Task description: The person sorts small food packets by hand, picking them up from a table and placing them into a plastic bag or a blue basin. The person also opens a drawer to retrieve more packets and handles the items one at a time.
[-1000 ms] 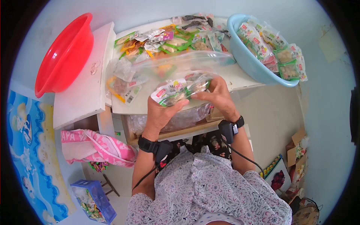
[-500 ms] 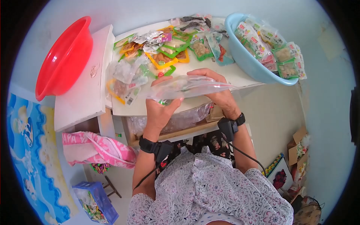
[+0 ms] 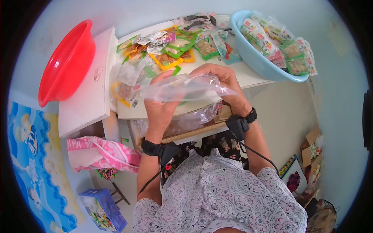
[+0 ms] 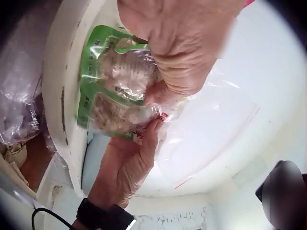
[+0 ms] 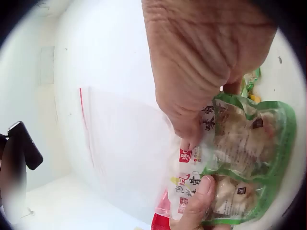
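Note:
Both hands hold a clear plastic bag point(image 3: 175, 87) above the front of the white table. My left hand point(image 3: 159, 112) grips its left side and my right hand point(image 3: 231, 87) its right side. Green-edged food packets point(image 4: 122, 72) lie side by side against the bag in the left wrist view, with the left hand point(image 4: 177, 43) pinching them near the middle. In the right wrist view the right hand point(image 5: 206, 62) has its thumb on the packets' point(image 5: 244, 143) printed white part. A red zip line crosses the bag's point(image 5: 124, 143) far end.
Loose packets point(image 3: 167, 60) cover the table's back left. A blue basin point(image 3: 243, 42) filled with packets stands at the back right, a red basin point(image 3: 68, 64) on the left. An open drawer point(image 3: 190, 126) with clear plastic lies below the table's front edge.
The packets were in plain view in both hands; the hands have since turned them, and the clear bag now covers them in the head view. The hands have shifted slightly left.

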